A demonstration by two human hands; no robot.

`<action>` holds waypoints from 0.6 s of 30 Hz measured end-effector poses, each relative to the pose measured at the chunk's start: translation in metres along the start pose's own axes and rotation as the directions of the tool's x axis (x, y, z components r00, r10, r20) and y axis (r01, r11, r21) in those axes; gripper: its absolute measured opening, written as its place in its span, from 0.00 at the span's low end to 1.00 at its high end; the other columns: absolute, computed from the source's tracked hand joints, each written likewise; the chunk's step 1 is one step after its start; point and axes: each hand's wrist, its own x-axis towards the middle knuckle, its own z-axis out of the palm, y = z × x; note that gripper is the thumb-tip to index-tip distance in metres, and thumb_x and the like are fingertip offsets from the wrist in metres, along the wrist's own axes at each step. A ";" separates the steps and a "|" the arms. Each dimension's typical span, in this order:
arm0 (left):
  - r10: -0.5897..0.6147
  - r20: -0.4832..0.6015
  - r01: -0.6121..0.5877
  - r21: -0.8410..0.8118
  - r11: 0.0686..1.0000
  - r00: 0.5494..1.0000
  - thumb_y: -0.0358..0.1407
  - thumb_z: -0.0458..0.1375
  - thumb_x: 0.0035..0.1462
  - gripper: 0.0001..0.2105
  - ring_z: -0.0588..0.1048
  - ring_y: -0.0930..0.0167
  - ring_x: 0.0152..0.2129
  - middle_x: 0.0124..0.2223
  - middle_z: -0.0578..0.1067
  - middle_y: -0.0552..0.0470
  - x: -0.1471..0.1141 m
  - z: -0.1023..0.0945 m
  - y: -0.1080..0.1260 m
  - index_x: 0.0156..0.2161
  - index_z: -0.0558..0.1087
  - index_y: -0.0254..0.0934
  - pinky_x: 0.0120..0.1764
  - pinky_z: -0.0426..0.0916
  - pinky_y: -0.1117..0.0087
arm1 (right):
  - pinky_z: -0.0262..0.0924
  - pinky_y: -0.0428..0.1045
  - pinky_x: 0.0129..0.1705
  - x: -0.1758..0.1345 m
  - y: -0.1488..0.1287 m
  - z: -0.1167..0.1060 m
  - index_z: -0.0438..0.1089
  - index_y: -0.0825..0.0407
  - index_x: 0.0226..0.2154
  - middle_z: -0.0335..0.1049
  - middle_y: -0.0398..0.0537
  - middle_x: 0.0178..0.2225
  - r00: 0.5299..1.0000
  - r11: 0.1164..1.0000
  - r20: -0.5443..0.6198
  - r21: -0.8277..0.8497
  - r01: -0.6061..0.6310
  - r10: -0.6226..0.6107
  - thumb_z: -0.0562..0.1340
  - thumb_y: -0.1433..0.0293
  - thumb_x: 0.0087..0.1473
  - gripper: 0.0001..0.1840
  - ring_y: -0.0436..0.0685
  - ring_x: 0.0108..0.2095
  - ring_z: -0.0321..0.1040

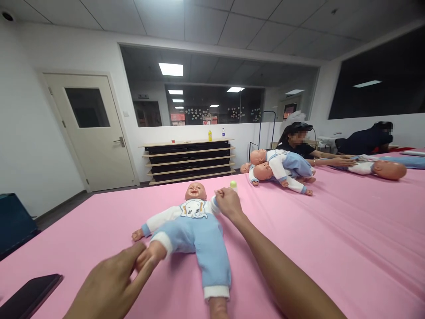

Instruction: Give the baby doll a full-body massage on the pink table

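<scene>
On the pink cloth a baby doll lies on its back, head away from me. It wears a white and light blue outfit with an elephant face on the chest. My left hand is closed around the doll's foot on the left, and that leg is bent outward. Up by the doll's shoulder, my right hand grips its hand at the blue cuff. The doll's other arm stretches out to the left, and its other leg points toward me. Just behind my right hand stands a small bottle with a green cap, partly hidden.
Several similar dolls are piled at the right. Beyond them a person reaches toward another doll; a second person leans over farther right. A black phone lies at the near left. Shelves stand against the wall.
</scene>
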 end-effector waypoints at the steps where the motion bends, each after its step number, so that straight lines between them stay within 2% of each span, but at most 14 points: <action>1: 0.008 -0.030 -0.008 0.011 1.000 1.000 0.54 0.41 0.63 0.21 0.70 0.69 0.25 0.27 0.72 0.53 0.013 -0.004 0.011 0.30 0.62 0.40 0.29 0.57 0.71 | 0.54 0.47 0.37 -0.004 -0.013 0.003 0.74 0.54 0.34 0.73 0.55 0.37 0.994 0.995 0.072 -0.060 0.084 -0.080 0.54 0.62 0.61 0.17 0.55 0.35 0.68; 3: 0.039 -0.078 -0.036 0.034 0.999 0.996 0.51 0.41 0.64 0.19 0.70 0.68 0.25 0.28 0.72 0.52 0.041 -0.002 0.031 0.30 0.60 0.40 0.29 0.54 0.70 | 0.54 0.48 0.37 -0.014 -0.032 0.009 0.74 0.54 0.37 0.73 0.56 0.39 0.968 0.972 0.202 -0.151 0.183 -0.151 0.53 0.63 0.62 0.17 0.56 0.36 0.68; 6: 0.076 -0.091 -0.075 0.013 0.997 0.993 0.46 0.42 0.65 0.16 0.72 0.66 0.28 0.29 0.73 0.51 0.076 0.022 0.048 0.31 0.60 0.39 0.29 0.51 0.69 | 0.54 0.49 0.35 -0.032 -0.038 0.018 0.73 0.54 0.40 0.72 0.56 0.39 0.935 0.938 0.297 -0.223 0.266 -0.194 0.52 0.63 0.63 0.17 0.57 0.35 0.69; 9: 0.109 -0.096 -0.112 -0.030 0.993 0.989 0.45 0.41 0.65 0.14 0.72 0.66 0.28 0.30 0.73 0.51 0.089 0.046 0.050 0.32 0.60 0.39 0.30 0.51 0.69 | 0.55 0.49 0.37 -0.041 -0.025 0.025 0.73 0.54 0.39 0.72 0.55 0.39 0.941 0.939 0.259 -0.206 0.275 -0.219 0.51 0.63 0.63 0.17 0.57 0.35 0.69; 11: 0.110 -0.101 -0.115 -0.039 0.993 0.989 0.46 0.41 0.65 0.15 0.71 0.66 0.27 0.29 0.72 0.52 0.085 0.049 0.049 0.33 0.60 0.40 0.30 0.52 0.69 | 0.56 0.48 0.39 -0.039 -0.007 0.026 0.73 0.53 0.38 0.72 0.54 0.39 0.967 0.969 0.167 -0.123 0.213 -0.192 0.51 0.63 0.63 0.18 0.56 0.36 0.69; 13: 0.103 -0.077 -0.107 -0.049 0.993 0.992 0.47 0.41 0.65 0.16 0.70 0.67 0.26 0.28 0.72 0.53 0.070 0.042 0.045 0.33 0.60 0.40 0.30 0.54 0.69 | 0.56 0.48 0.41 -0.032 0.018 0.024 0.73 0.53 0.36 0.73 0.53 0.38 0.996 0.996 0.016 0.001 0.093 -0.093 0.50 0.62 0.64 0.19 0.56 0.38 0.68; 14: 0.098 -0.054 -0.101 -0.059 0.993 0.994 0.48 0.41 0.65 0.16 0.70 0.67 0.26 0.28 0.71 0.54 0.059 0.037 0.041 0.33 0.61 0.40 0.31 0.55 0.70 | 0.56 0.48 0.41 -0.027 0.032 0.023 0.73 0.53 0.36 0.73 0.53 0.38 0.998 0.997 -0.065 0.073 0.000 0.005 0.49 0.61 0.63 0.20 0.56 0.38 0.68; 16: 0.071 0.005 -0.070 -0.082 0.994 0.997 0.51 0.41 0.65 0.18 0.70 0.68 0.26 0.28 0.71 0.54 0.032 0.028 0.030 0.33 0.62 0.41 0.31 0.57 0.71 | 0.57 0.48 0.38 -0.018 0.065 0.021 0.73 0.53 0.34 0.74 0.53 0.36 0.950 0.955 -0.183 0.200 -0.217 0.254 0.50 0.59 0.62 0.21 0.57 0.37 0.68; 18: 0.031 0.078 -0.024 -0.081 0.996 0.996 0.54 0.41 0.63 0.20 0.70 0.69 0.25 0.27 0.72 0.54 0.003 0.026 0.011 0.32 0.62 0.41 0.29 0.59 0.72 | 0.56 0.48 0.34 -0.011 0.096 0.020 0.72 0.54 0.31 0.75 0.54 0.33 0.861 0.873 -0.212 0.274 -0.402 0.463 0.51 0.59 0.60 0.21 0.58 0.34 0.68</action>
